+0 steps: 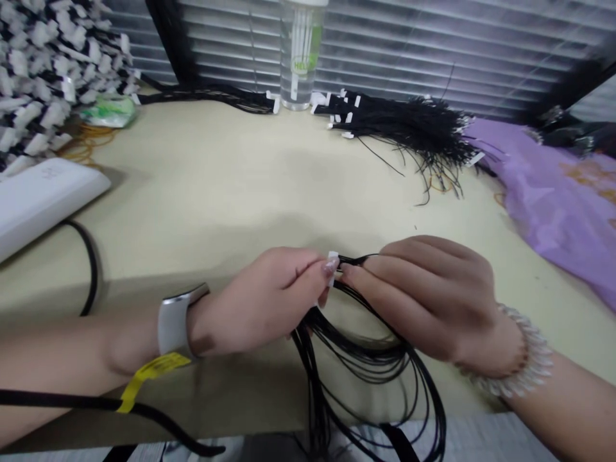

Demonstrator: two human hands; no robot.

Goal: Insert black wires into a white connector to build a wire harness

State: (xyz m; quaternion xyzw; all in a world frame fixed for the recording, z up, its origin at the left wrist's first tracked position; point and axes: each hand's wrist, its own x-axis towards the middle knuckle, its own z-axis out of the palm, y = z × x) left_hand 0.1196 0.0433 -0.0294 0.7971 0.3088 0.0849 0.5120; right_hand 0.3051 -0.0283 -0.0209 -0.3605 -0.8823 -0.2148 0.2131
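A looped bundle of thin black cables (pixel 366 351) hangs between my hands, over the table's front edge. My left hand (pixel 274 295) is closed, pinching a small white connector (pixel 332 268) and the top of the bundle between thumb and fingers. Just right of it, my right hand (pixel 433 298) is closed with its fingertips on the black cables next to the connector. The thumbs of both hands nearly meet there. Part of the bundle is hidden behind the left fingers, and its lower loops leave the picture at the bottom.
Black cables with white ends (pixel 399 125) lie at the back right, beside a purple bag (pixel 543 186). A clear bottle (pixel 299 58) stands by the blinds. Left are a heap of white-ended cables (pixel 52 64), a white box (pixel 48 199) and a black cord with yellow tag (pixel 149 378).
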